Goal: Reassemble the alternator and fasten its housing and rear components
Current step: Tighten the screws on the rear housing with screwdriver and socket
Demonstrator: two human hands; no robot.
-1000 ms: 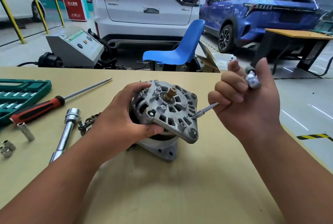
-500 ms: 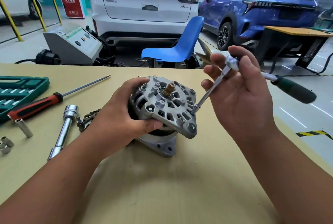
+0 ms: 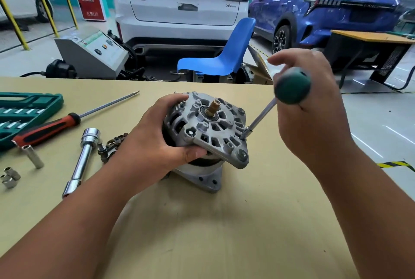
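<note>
The grey alternator (image 3: 211, 130) stands tilted on the tan table (image 3: 202, 234), its brass shaft pointing up toward me. My left hand (image 3: 157, 139) grips its left side, thumb under the front housing. My right hand (image 3: 314, 108) holds a green-handled nut driver (image 3: 292, 88). The driver's silver shaft runs down-left, and its socket tip (image 3: 246, 133) sits on a bolt at the housing's right edge. Part of the handle is hidden by my palm.
Left of the alternator lie a chrome extension bar (image 3: 82, 157), a red-handled screwdriver (image 3: 49, 129), loose sockets (image 3: 13, 175), a dark rectifier part (image 3: 112, 146) and a green socket case (image 3: 20, 112). Beyond the table's far edge are a blue chair (image 3: 224, 54), a grey machine and parked cars.
My right hand has swung the tool round: the green handle now points toward me in my palm instead of out to the right. The tip stays on the housing bolt. The left hand has kept its hold.
</note>
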